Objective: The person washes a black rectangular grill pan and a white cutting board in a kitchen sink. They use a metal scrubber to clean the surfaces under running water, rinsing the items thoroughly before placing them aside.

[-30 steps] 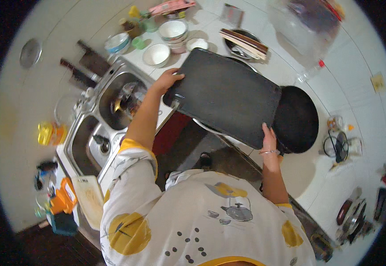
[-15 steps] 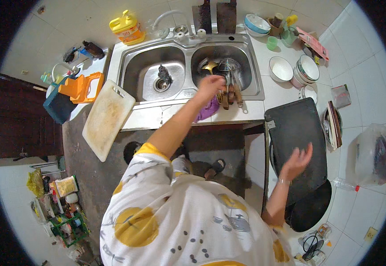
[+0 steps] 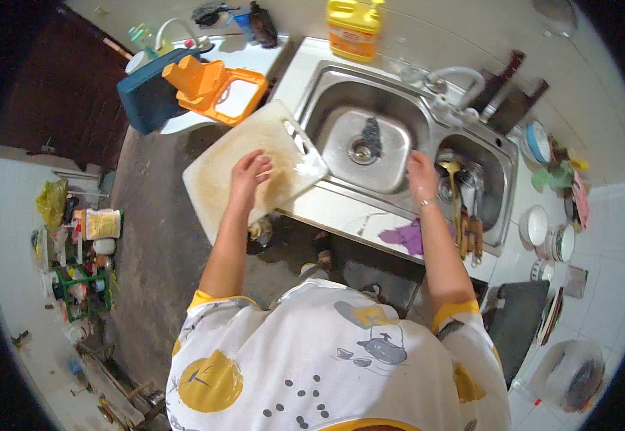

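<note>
My left hand [image 3: 250, 178] hovers over the white cutting board [image 3: 219, 161], its fingers apart and nothing in them. I cannot tell whether it touches the board. The board's handle end rests on the counter edge by the left sink basin [image 3: 334, 154], and the rest juts out over the floor. Above the divider between the basins is my right hand [image 3: 421, 176], empty, fingers loosely extended. A dark scrubber [image 3: 372, 136] lies by the left drain. Several utensils, among them a gold-coloured ladle [image 3: 452, 172], lean in the right basin, handles over the front rim.
A purple cloth [image 3: 404, 235] lies on the counter's front edge. Behind the sink stand a yellow jug [image 3: 354, 30] and a white faucet [image 3: 459, 75]. An orange rack [image 3: 233, 90] is at the left, bowls [image 3: 535, 225] and a black board [image 3: 517, 320] at the right.
The view has turned left. My left hand has moved from above the utensils to the white cutting board. My right hand has left the black board and is now over the sink.
</note>
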The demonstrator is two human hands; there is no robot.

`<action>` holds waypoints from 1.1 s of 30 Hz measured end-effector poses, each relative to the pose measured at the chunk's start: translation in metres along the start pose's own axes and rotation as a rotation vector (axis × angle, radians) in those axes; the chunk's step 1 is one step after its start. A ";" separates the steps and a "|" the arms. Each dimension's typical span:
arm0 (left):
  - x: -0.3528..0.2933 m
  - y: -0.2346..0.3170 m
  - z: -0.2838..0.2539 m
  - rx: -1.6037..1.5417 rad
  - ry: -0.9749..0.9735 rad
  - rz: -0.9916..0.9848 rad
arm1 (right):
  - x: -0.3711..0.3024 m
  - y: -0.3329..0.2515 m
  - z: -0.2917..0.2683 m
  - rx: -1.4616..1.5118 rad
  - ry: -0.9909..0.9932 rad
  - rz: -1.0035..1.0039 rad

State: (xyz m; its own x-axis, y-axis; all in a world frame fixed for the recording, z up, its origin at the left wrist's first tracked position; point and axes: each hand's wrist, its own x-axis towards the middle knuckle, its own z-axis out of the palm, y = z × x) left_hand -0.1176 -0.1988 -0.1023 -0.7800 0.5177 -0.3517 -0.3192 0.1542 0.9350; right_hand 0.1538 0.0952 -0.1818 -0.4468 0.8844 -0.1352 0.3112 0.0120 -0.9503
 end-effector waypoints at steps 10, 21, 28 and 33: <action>0.029 -0.096 -0.221 0.152 0.826 -0.064 | 0.018 -0.019 0.228 0.094 -0.468 0.225; 0.013 -0.086 -0.189 -0.190 0.395 -0.149 | 0.053 0.021 0.195 0.134 -0.343 0.264; 0.006 -0.015 -0.071 -0.375 0.154 -0.049 | 0.097 0.053 0.130 0.292 -0.209 0.412; 0.006 -0.015 -0.040 -0.474 0.031 -0.330 | 0.119 0.054 0.090 0.301 -0.256 0.447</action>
State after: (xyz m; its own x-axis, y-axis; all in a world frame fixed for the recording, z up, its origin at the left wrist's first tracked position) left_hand -0.1388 -0.2313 -0.1201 -0.6115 0.4801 -0.6289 -0.7487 -0.0940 0.6562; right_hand 0.0418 0.1590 -0.2745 -0.5268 0.6319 -0.5684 0.2812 -0.5015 -0.8182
